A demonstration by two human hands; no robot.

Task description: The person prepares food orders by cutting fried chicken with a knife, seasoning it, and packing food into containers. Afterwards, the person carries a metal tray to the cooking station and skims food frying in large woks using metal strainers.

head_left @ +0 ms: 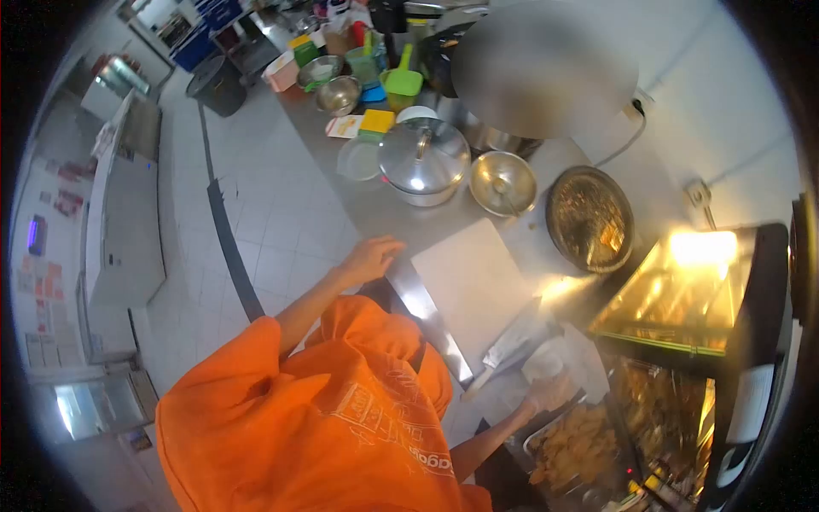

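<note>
While the person stands at the counter (pixel 384 205), left hand (pixel 373 258): half open, fingers loosely bent, nothing seen in it; near the upper left corner of the cutting board.
Right hand (pixel 550 394): low on the right, beside the food tray, at a pale round item (pixel 543 363); blurred, can't tell if it's gripping.
Cutting board (pixel 471 286): white, flat on the counter, between the two hands.
Knife (pixel 510 340): broad blade, pale handle, at the board's lower right edge.
Food tray (pixel 573 445): golden-brown pieces, just below the right hand.
Lamp unit (pixel 682 286): lit, right of the board.
Dark round pan (pixel 589 218): dark residue, one orange-brown piece; above the board, to the right.
Steel bowl (pixel 503 183): between that pan and the lidded pot (pixel 424 158).
</note>
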